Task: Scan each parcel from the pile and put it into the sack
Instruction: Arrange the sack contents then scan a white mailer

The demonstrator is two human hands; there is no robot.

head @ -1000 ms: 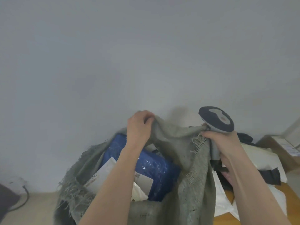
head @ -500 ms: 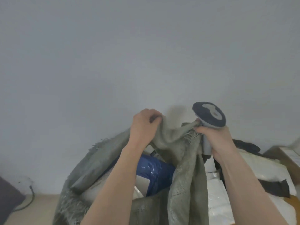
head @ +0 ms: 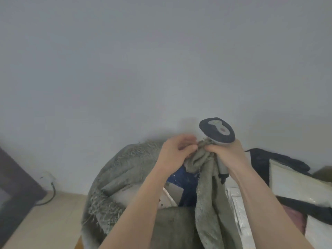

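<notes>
Head view: sack holds blue parcel; left hand, right hand fingers grasping rim, right also scanner.

parcels in sack, pile right

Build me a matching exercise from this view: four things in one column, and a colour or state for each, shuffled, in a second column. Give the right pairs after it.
Column one
1. sack
2. barcode scanner
3. blue parcel
4. left hand

Column two
A. lies inside the sack, partly hidden
B. grips the bunched rim of the sack
C. grey-green woven cloth with frayed edges
D. held upright in the right hand, dark head on top

Pairs: 1-C, 2-D, 3-A, 4-B
</notes>
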